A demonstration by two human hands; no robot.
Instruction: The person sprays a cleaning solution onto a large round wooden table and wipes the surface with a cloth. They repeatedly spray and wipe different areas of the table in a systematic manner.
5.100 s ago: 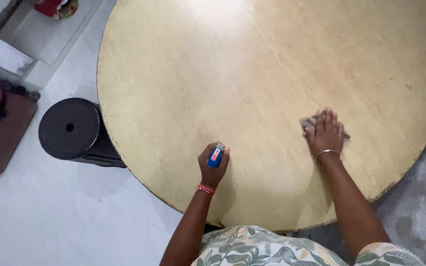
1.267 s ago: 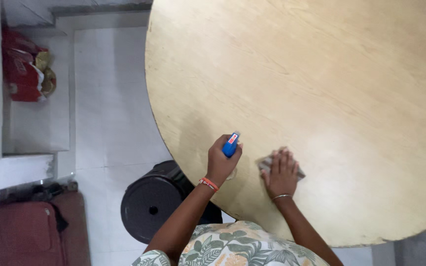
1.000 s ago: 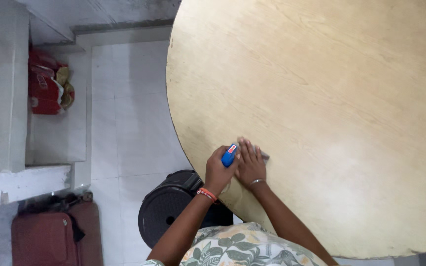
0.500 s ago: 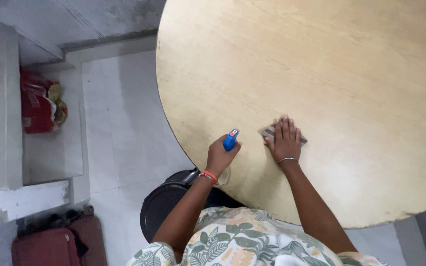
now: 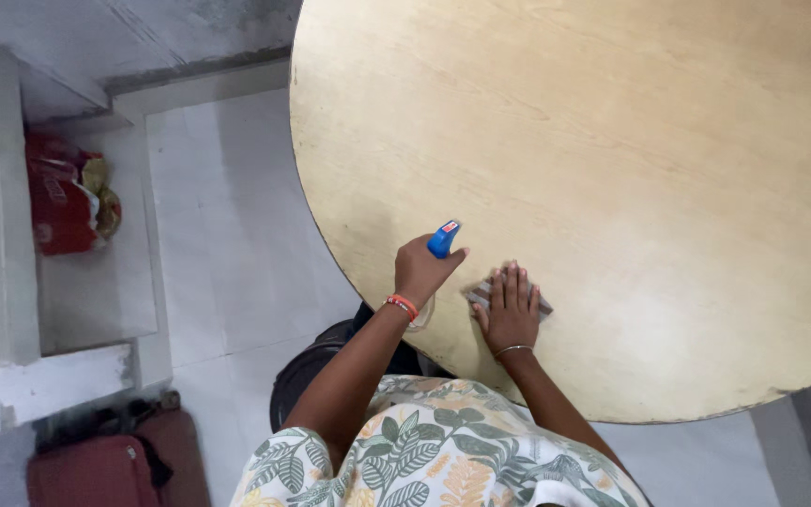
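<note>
I look down on a large round wooden table [image 5: 612,141]. My left hand [image 5: 421,270] grips a spray bottle with a blue nozzle [image 5: 443,238], held upright over the table near its left edge. My right hand [image 5: 509,310] lies flat with fingers spread on a small grey cloth [image 5: 482,296], pressing it onto the tabletop just right of the bottle. An orange band is on my left wrist and a thin metal bangle on my right wrist.
A black round stool [image 5: 316,371] stands on the white tiled floor, partly under the table's edge and behind my left arm. A red bag [image 5: 63,202] lies in a recess at left. A dark red suitcase [image 5: 96,469] sits at the bottom left.
My right hand has slid the cloth back toward me and leftward, closer to the bottle. My left hand with the bottle has risen slightly. The view has shifted a little.
</note>
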